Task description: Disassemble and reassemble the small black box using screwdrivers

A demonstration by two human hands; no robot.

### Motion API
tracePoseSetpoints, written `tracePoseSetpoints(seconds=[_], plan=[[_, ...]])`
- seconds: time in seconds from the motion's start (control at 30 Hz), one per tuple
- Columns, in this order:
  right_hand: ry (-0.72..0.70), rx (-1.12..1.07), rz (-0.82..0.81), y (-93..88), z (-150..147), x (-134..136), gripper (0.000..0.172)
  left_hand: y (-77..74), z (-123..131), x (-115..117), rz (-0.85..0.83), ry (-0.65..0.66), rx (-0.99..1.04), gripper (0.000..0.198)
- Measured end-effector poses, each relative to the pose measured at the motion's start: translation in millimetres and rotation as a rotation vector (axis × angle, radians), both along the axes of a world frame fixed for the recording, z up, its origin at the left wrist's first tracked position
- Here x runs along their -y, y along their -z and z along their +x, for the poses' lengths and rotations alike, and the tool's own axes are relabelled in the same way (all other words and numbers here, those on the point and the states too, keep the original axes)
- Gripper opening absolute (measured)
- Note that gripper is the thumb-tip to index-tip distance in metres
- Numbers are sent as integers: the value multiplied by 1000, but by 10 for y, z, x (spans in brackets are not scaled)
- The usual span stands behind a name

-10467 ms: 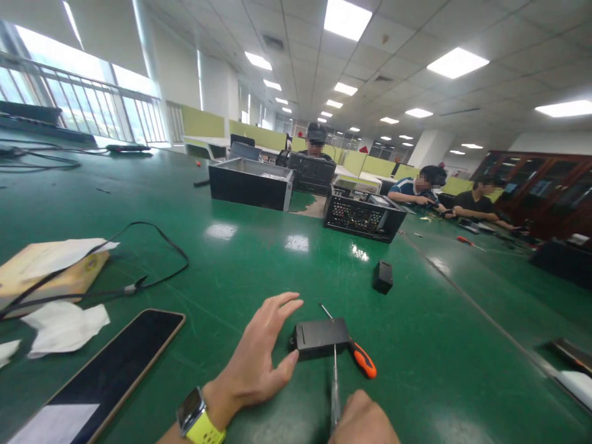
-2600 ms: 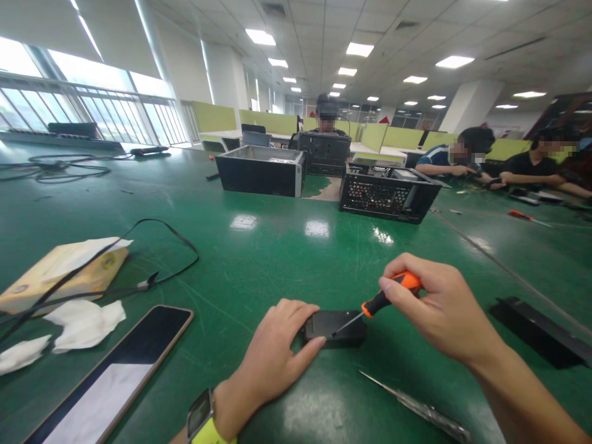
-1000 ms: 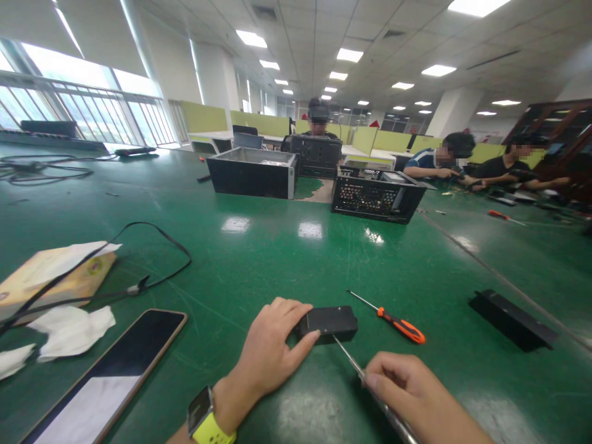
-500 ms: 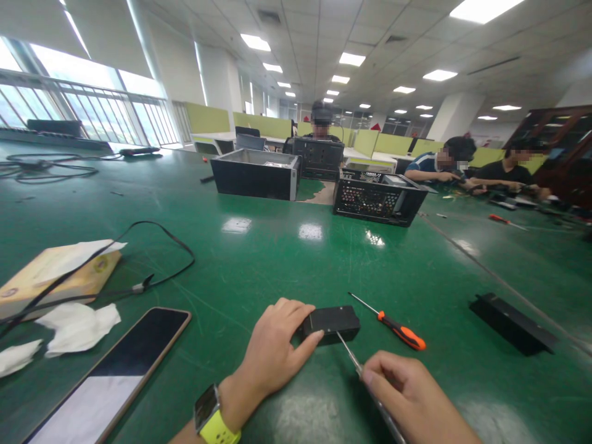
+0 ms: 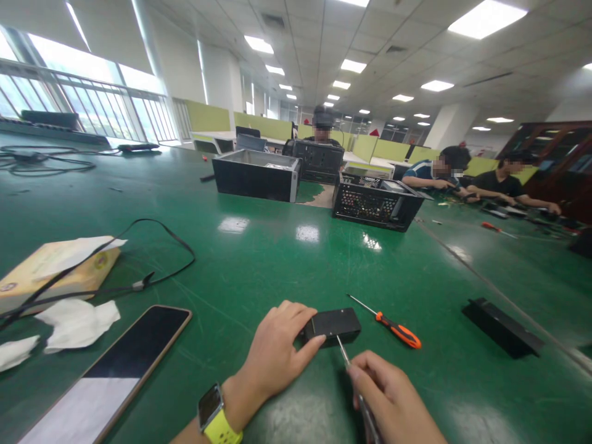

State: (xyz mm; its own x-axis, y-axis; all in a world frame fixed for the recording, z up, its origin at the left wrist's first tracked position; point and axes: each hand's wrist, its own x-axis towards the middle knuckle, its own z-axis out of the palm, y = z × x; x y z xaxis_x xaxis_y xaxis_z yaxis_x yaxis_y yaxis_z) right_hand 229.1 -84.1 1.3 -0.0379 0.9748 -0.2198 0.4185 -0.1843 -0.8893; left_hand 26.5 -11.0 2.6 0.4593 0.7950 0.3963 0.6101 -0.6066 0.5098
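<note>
A small black rectangular box (image 5: 337,322) lies on the green table in front of me. My left hand (image 5: 282,342) grips its left end, thumb along the near side and fingers over the far side. Pinched in my right hand (image 5: 391,394) is a slim silver metal tool (image 5: 343,351); its exact kind is unclear. The tool's thin tip touches or nearly touches the box's near edge. Just right of the box lies an orange-and-black screwdriver (image 5: 398,330), its shaft pointing up and left.
Left are a phone (image 5: 120,364), crumpled tissues (image 5: 78,324), a yellowish tissue pack (image 5: 60,271) and a black cable (image 5: 185,262). A black angled piece (image 5: 502,327) sits right. Ahead stand computer cases (image 5: 256,176), one perforated (image 5: 374,203). People sit at the far side and right.
My right hand has shifted slightly left, and the silver tool stands at a steeper angle with its tip at the box's near edge. The left hand keeps its hold.
</note>
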Motion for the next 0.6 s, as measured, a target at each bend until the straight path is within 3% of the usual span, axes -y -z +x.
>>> tracePoseSetpoints(seconds=[0.2,0.43,0.53,0.6], plan=[[77,-164,-67,-3,-89,-116,51,-20,18,-4,-22,-19,11,27],[237,-366,-144,186,-19,-1,59,21,23,-4,-19,-45,6,34],[233,-274,-127,-52,112,37,57,11,23,-6,-4,-46,4,36],[190,-114,-1,-453,235,30,50,-2,24,-12,2,-42,-4,34]])
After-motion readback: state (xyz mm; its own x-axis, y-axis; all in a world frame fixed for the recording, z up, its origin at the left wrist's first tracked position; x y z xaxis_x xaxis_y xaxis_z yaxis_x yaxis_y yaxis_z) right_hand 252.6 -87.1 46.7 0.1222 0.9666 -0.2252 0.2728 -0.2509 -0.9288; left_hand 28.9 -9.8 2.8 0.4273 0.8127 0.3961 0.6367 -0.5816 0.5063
